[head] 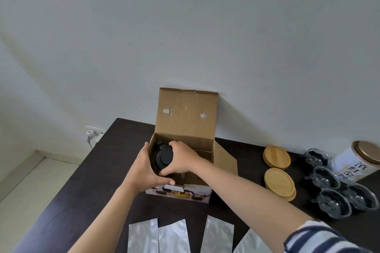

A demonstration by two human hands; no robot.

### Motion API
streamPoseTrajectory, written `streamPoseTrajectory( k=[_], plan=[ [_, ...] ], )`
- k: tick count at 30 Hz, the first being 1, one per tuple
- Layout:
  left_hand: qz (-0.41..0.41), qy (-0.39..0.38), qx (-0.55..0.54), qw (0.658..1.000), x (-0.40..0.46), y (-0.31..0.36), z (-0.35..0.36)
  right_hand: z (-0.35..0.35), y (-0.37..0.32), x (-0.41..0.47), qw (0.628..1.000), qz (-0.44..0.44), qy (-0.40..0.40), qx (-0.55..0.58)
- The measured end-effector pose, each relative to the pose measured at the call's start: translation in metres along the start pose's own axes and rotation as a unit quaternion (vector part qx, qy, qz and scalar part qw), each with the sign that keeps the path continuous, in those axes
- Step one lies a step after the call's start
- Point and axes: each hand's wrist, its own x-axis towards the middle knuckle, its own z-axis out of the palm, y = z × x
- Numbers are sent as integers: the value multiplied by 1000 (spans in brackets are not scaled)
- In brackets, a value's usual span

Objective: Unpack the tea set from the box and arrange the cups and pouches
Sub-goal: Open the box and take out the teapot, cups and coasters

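A dark table stood against a pale wall, seen from above by the person working at it. Far left, a white plug sat in a wall socket. Along the near edge lay four flat silver pouches, side by side, the rightmost partly hidden under a striped sleeve. At the centre stood an open cardboard box, its lid flap upright against the wall. Inside the box's left part sat a teapot with a black lid. The left hand was curled around the pot's left side, thumb at the box's front edge. The right hand gripped the lid from the right, fingers bent over it. Right of the box lay two stacks of round wooden coasters. Further right, four glass cups were grouped closely, beside a white tin with a gold lid.
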Motion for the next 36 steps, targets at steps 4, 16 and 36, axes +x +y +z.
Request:
streamPoseTrajectory(
  k=[4,16,36],
  plan=[
    [12,4,1,1000,0,0,1,-17,9,-4,999,-6,27,41],
    [-1,10,23,1000,-1,4,2,-160,37,-111,970,-52,191,142],
    [-15,22,56,998,1,5,5,-102,178,-98,943,209,239,97]
  ],
)
